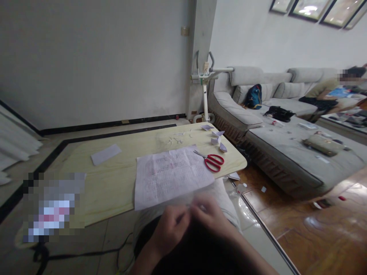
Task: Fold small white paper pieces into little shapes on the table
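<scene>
Over my lap, my left hand [174, 223] and my right hand [208, 212] meet with their fingertips close together. Both have curled fingers and are blurred; whether anything sits between them I cannot make out. Just beyond them a creased, printed sheet of paper [172, 173] lies on the table, its near edge hanging over the side. Red-handled scissors [213, 162] rest at the sheet's right edge, blades pointing left. Several small folded paper pieces [215, 140] stand near the far right corner, and thin paper scraps [176, 139] are scattered behind the sheet.
A folded white paper [106, 154] lies on the left of the pale wooden table [120, 187]. To the right stands a grey sofa [283, 152] with bags on it and a person [323, 91] seated at its far end. A black cable [83, 254] runs along the floor.
</scene>
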A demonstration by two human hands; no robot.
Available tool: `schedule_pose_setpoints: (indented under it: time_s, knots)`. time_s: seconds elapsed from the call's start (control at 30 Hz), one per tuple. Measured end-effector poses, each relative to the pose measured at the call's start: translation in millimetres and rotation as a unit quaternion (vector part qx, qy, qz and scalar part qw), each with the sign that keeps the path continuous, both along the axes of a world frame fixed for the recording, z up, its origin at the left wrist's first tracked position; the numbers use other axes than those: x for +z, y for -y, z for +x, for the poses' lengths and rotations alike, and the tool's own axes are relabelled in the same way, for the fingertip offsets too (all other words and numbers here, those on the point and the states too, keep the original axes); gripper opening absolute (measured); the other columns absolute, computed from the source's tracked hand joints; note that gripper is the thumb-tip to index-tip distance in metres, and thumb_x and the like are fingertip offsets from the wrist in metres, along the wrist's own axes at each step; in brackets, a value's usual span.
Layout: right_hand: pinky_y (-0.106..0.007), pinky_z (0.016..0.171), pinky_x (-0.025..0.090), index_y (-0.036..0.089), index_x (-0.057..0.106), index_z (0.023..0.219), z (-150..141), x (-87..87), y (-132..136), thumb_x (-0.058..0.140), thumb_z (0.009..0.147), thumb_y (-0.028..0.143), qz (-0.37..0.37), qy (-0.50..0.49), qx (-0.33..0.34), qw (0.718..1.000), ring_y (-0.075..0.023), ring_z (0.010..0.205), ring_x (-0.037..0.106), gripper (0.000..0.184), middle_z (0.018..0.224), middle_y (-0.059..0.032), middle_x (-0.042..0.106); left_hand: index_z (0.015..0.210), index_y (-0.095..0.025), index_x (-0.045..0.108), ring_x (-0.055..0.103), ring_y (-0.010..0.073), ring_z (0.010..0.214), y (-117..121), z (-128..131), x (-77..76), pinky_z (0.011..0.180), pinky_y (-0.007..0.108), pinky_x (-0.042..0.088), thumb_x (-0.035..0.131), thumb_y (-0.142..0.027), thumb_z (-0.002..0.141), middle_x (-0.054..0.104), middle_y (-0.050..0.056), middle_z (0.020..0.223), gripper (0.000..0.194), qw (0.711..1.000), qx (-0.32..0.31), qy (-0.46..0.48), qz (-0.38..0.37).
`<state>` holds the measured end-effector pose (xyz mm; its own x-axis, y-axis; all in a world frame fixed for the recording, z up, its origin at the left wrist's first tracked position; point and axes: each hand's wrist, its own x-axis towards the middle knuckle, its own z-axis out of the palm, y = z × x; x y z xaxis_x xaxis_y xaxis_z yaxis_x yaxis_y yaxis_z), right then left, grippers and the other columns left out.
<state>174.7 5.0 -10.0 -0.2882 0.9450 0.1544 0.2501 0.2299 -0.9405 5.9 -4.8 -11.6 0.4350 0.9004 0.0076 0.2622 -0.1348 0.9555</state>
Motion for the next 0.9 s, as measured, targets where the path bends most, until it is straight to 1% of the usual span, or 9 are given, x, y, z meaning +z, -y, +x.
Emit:
schedule_pose_setpoints:
  time_s: [0.1,0.2,0.3,0.4,0.5,0.6,0.67,0.73,0.9]
  knots:
    - [-0.023,0.056,0.036,0.017,0.051,0.061,-1,-1.3,1,0.054,0.084,0.032,-0.018,-0.039,0.001,0.999,-0.0112,0.059,0.044,0.028,0.06,0.0028,0.047,0.059,-0.018,0.046,0.044,0.0111,0.055,0,-1,0.2,0.053,0.023,0.033,0.043,-0.038,0.093,0.045,-0.002,0.055,0.04,0.998,-0.028,0.023,-0.045]
    - [-0.024,0.058,0.039,0.016,0.054,0.063,-2,-1.6,3,0.054,0.086,0.038,-0.049,-0.072,0.0,0.996,-0.0118,0.061,0.047,0.032,0.062,0.0017,0.05,0.059,-0.018,0.047,0.047,0.0113,0.055,1,-1,1.5,0.054,0.023,0.034,0.043,-0.039,0.093,0.047,-0.002,0.055,0.041,0.998,-0.007,0.042,-0.055]
    - [-0.024,0.062,0.041,0.015,0.059,0.07,-1,-1.3,4,0.055,0.086,0.04,-0.073,-0.06,0.008,0.995,-0.0131,0.065,0.05,0.03,0.066,0.0004,0.055,0.061,-0.018,0.049,0.045,0.0109,0.054,3,-1,2.7,0.052,0.022,0.033,0.043,-0.04,0.093,0.046,-0.003,0.055,0.039,0.997,0.0,0.039,-0.063]
    - [-0.022,0.058,0.038,0.016,0.057,0.069,1,-1.4,5,0.057,0.084,0.039,-0.079,-0.046,0.026,0.995,-0.0122,0.063,0.047,0.028,0.063,0.0019,0.05,0.064,-0.017,0.053,0.044,0.0109,0.056,3,-1,2.7,0.053,0.022,0.033,0.044,-0.041,0.093,0.048,-0.002,0.058,0.038,0.997,-0.037,0.032,-0.053]
    - [-0.021,0.055,0.036,0.016,0.052,0.063,1,-0.4,6,0.056,0.084,0.04,-0.076,-0.047,0.049,0.995,-0.0111,0.061,0.042,0.032,0.06,0.0031,0.044,0.067,-0.017,0.057,0.045,0.0115,0.056,2,-2,4.0,0.054,0.023,0.033,0.045,-0.041,0.092,0.049,-0.002,0.058,0.036,0.995,-0.071,0.027,-0.063]
    - [-0.022,0.057,0.038,0.016,0.053,0.064,0,2.2,6,0.056,0.086,0.042,-0.085,-0.057,0.03,0.994,-0.0113,0.061,0.044,0.034,0.061,0.0025,0.047,0.063,-0.017,0.053,0.045,0.0113,0.054,1,-4,8.1,0.053,0.023,0.034,0.045,-0.041,0.092,0.047,-0.002,0.055,0.039,0.996,-0.046,0.034,-0.073]
    - [-0.022,0.058,0.04,0.016,0.056,0.067,-1,3.8,6,0.054,0.088,0.044,-0.102,-0.076,0.033,0.991,-0.0116,0.061,0.047,0.035,0.062,0.0015,0.051,0.058,-0.018,0.05,0.047,0.0114,0.054,0,-5,10.4,0.054,0.023,0.035,0.045,-0.042,0.092,0.047,-0.002,0.053,0.042,0.998,-0.011,0.033,-0.049]
    - [-0.022,0.057,0.04,0.017,0.056,0.065,-2,4.7,6,0.052,0.09,0.045,-0.104,-0.092,0.038,0.99,-0.0113,0.059,0.046,0.038,0.06,0.0014,0.051,0.056,-0.018,0.047,0.048,0.0115,0.054,1,-4,10.7,0.056,0.023,0.036,0.044,-0.043,0.092,0.047,-0.001,0.053,0.044,0.999,0.014,0.028,-0.027]
    - [-0.021,0.052,0.036,0.017,0.05,0.057,1,1.9,7,0.052,0.088,0.049,-0.076,-0.097,0.029,0.992,-0.0097,0.054,0.04,0.045,0.055,0.003,0.044,0.056,-0.018,0.046,0.046,0.0109,0.053,3,-2,4.9,0.053,0.023,0.035,0.044,-0.045,0.092,0.046,-0.002,0.053,0.045,0.999,0.008,0.022,-0.041]
